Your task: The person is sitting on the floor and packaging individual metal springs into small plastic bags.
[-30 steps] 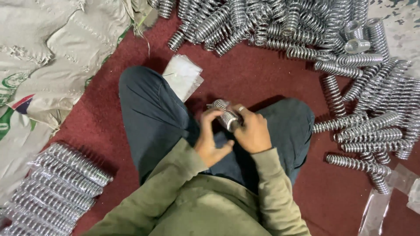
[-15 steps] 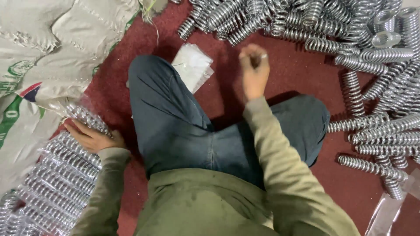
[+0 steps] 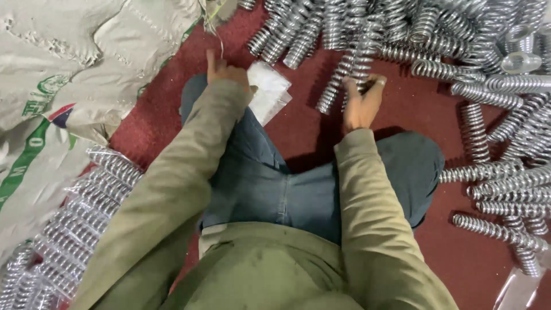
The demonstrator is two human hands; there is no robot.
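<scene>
The dark red floor you sit on is ringed with hazards, the biggest being the loose heap of shiny steel coil springs spread from twelve o'clock round to three o'clock: the coils lie crossed over one another, so lifting one carelessly could drag or roll its neighbours toward your knee. At nine o'clock lie the off-white woven sacks with green and red print, and at seven to eight o'clock sits the row of springs wrapped in clear plastic, just beside your left sleeve; a careless elbow could knock that row out of line. Your right hand is at about one o'clock, fingers curled around the near end of a long silvery coil spring that runs up into the heap; the grip looks partial, only on the end, so the spring could slip or snag on coils that cross it, and a fingertip could be pinched between turns. Your left hand is stretched to eleven o'clock, fingers bent down at the left edge of the small stack of clear plastic bags; whether it has pinched a bag I cannot tell. The bags are thin and slick, so you might pick up several stuck together or slide the stack off your blue trouser leg.
</scene>
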